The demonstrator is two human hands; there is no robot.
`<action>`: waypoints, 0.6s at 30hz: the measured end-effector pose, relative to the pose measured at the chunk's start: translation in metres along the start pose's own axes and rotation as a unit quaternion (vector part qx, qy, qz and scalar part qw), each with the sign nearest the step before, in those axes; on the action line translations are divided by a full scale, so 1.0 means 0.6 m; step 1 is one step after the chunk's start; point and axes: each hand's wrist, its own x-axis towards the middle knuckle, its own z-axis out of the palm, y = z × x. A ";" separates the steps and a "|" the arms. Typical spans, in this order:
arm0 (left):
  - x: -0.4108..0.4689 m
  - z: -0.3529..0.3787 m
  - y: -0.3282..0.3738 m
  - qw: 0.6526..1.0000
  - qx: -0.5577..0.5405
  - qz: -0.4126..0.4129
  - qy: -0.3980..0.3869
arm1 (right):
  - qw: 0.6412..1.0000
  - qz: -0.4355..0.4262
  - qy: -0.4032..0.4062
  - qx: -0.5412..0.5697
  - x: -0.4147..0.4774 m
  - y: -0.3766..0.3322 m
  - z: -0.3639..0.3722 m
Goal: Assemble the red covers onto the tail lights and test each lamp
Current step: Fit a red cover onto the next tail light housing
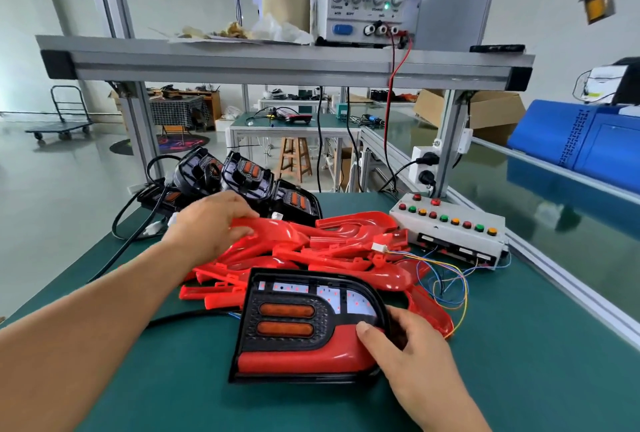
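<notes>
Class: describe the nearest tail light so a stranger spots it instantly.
On the green mat, before the heap of red covers, lies a tail light held by the right hand. Unlike the lamps stacked behind, it carries a red cover.

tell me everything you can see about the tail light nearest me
The tail light lies face up on the green mat. It has a black glossy plastic housing, two amber oblong lenses in a textured panel, a white board with red dots along the top, and a red cover along its bottom. The right hand grips its right edge.
</notes>
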 end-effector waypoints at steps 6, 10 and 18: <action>-0.027 -0.072 0.041 0.986 -0.047 0.132 0.094 | 1.000 0.005 -0.003 0.021 -0.001 -0.001 0.001; -0.051 -0.102 0.085 0.968 -0.058 0.236 0.060 | 0.999 -0.003 -0.006 0.036 -0.002 0.000 0.002; -0.061 -0.070 0.133 0.964 -0.030 0.260 -0.055 | 0.998 -0.003 -0.019 0.064 -0.005 -0.001 0.002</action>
